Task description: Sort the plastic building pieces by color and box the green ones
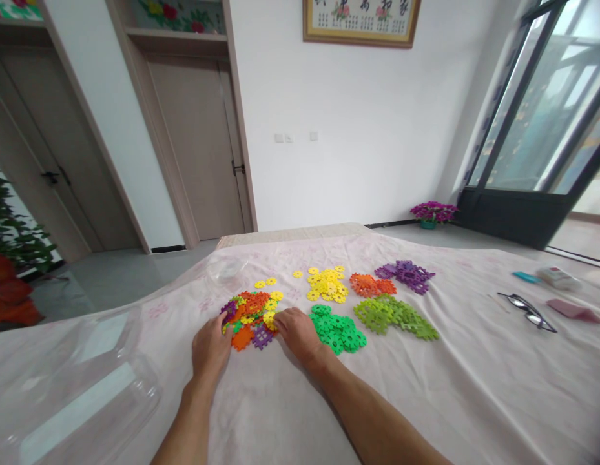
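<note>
A mixed pile of flat plastic snowflake pieces (254,303) in orange, yellow, purple and green lies on the cloth between my hands. At its left edge, my left hand (211,345) rests against the purple pieces, thumb and fingers apart. My right hand (297,330) is at the pile's right side, its fingers closed on the edge of a yellow flower-shaped piece (269,320). An orange piece (242,338) and a purple square piece (263,336) lie at the near edge. Some fingertips are hidden.
Sorted heaps lie to the right: yellow (327,285), green (338,330), orange (372,284), lime (394,315) and purple (407,274). Clear plastic containers (93,381) stand at left. Eyeglasses (529,311) and a pink case (573,310) lie far right.
</note>
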A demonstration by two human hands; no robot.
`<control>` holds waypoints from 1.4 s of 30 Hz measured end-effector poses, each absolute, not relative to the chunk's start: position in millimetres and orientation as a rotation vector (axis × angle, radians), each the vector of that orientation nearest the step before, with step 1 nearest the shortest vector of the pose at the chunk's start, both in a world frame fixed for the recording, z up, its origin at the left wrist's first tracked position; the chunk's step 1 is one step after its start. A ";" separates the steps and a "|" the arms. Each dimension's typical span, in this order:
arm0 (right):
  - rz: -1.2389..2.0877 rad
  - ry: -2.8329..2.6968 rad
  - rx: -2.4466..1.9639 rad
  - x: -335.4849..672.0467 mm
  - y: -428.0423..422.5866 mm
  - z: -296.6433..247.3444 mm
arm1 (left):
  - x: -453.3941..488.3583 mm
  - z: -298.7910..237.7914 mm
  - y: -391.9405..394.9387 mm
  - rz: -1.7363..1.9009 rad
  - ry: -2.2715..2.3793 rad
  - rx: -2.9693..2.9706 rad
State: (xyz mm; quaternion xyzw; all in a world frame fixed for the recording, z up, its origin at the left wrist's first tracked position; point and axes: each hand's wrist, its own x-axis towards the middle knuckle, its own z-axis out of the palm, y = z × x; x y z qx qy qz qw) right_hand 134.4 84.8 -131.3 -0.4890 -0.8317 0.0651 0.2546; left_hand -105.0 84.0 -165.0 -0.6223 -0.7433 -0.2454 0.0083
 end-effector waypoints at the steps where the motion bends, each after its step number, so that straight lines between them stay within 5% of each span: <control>1: 0.190 -2.213 -1.352 136.8 87.3 -131.4 | -105.3 -165.4 84.3 -0.772 -2.314 -1.947; 14: 0.162 -1.516 -1.717 210.7 142.0 -129.7 | -106.3 -168.5 87.6 -0.753 -2.296 -1.927; 42: 0.057 -2.424 -1.301 123.3 71.6 -132.7 | -105.1 -165.1 86.0 -0.757 -2.273 -1.924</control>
